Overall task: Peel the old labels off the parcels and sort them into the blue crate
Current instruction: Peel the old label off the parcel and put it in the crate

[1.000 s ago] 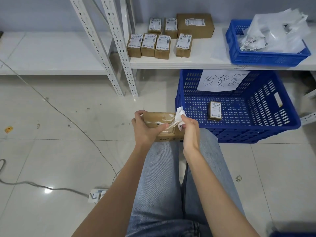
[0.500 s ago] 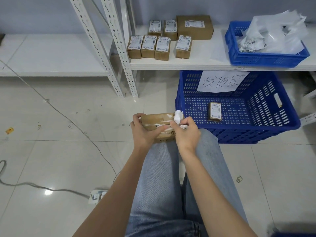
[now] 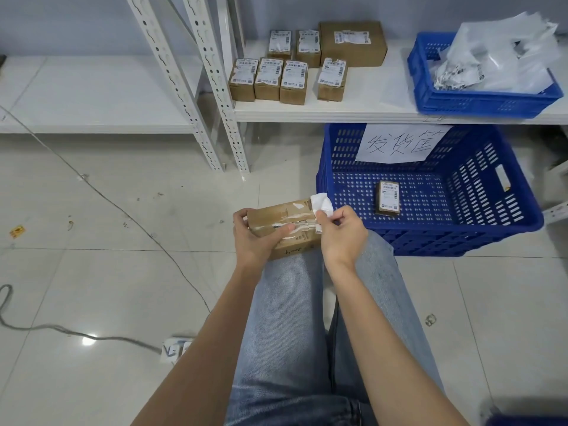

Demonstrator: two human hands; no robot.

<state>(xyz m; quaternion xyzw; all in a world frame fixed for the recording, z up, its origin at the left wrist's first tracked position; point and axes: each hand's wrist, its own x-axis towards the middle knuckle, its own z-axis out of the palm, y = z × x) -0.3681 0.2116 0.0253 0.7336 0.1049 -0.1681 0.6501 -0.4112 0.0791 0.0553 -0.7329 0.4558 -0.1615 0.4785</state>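
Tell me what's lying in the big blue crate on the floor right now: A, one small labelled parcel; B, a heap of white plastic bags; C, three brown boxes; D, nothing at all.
A: a single small parcel with a white label lies on the bottom of the blue crate, alone.

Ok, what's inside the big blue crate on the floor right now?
One small labelled parcel lies flat on the floor of the blue crate. The rest of the visible floor is bare; the near wall hides the closest strip.
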